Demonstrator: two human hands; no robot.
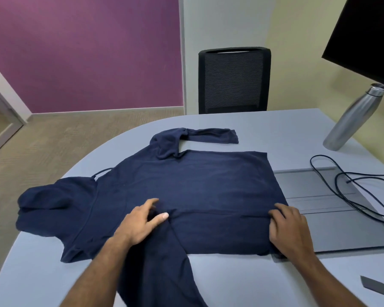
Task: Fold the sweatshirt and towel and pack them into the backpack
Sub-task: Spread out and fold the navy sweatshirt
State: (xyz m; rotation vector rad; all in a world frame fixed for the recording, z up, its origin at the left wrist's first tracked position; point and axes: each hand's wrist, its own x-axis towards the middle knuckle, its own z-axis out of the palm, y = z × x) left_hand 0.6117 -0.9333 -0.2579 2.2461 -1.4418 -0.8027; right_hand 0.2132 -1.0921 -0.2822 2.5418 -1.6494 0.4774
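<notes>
Purple wall (82, 52), beige carpet (53, 147), black mesh chair (234, 80)

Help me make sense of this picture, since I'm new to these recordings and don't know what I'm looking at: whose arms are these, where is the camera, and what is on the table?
There is no machine here. A person wears one wide-angle camera on the head, looking forward and down, so the two bare arms entering from the bottom are their own.

A navy hooded sweatshirt lies spread flat on a rounded grey table, hood to the left, one sleeve stretched along the far side, the other running toward the person. The left hand rests on the cloth with fingers fairly straight, near where that sleeve joins the body. The right hand has its fingers curled on the sweatshirt's right edge, seemingly gripping the hem.

Also there: a steel bottle, a black cable looped over a grey panel in the table, a black chair behind, and a dark screen at upper right. No towel or backpack is visible.
</notes>
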